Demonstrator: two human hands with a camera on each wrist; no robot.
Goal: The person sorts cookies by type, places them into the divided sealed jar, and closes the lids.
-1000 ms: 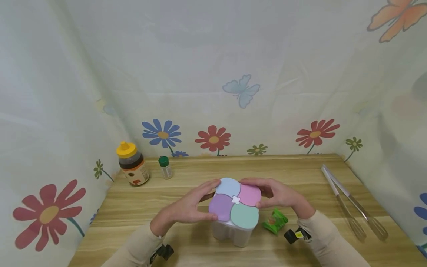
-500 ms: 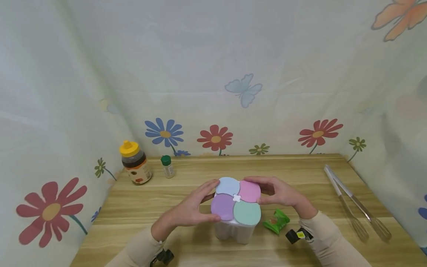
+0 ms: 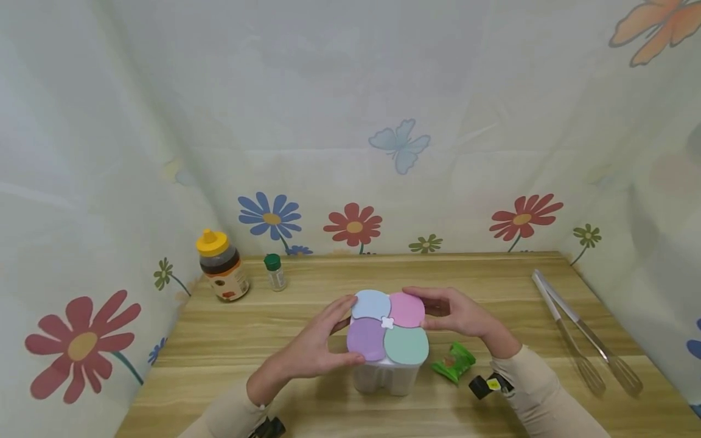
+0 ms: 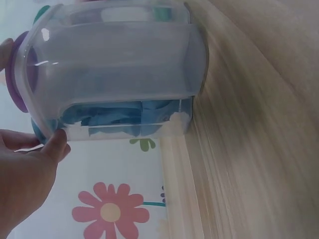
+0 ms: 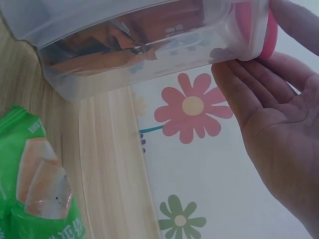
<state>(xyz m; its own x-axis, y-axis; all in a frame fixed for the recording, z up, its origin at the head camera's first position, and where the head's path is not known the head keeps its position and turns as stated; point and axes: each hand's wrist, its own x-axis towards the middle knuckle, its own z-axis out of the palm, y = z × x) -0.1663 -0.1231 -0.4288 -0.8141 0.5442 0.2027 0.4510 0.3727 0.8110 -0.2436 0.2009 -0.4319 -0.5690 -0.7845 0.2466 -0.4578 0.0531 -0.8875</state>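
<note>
A clear plastic storage container (image 3: 383, 378) stands upright near the middle front of the table. Its flower-shaped lid (image 3: 368, 340) has blue, pink, purple and green segments around a small white centre. My left hand (image 3: 314, 347) grips the lid's left side, thumb at the purple segment. On the other side my right hand (image 3: 457, 313) holds the lid edge by the pink segment. Through the walls show a blue packet (image 4: 119, 117) in the left wrist view and an orange-brown packet (image 5: 114, 42) in the right wrist view.
A green snack packet (image 3: 454, 363) lies just right of the container. Long metal tongs (image 3: 580, 325) lie at the right. At the back left stand a yellow-capped bottle (image 3: 223, 267) and a green-capped shaker (image 3: 275, 272). A flower-printed curtain (image 3: 306, 121) surrounds the wooden table (image 3: 306, 274).
The head view has shifted slightly. Between my hands the container has turned a little and its lid now lies flatter in view. Both hands keep their hold.
</note>
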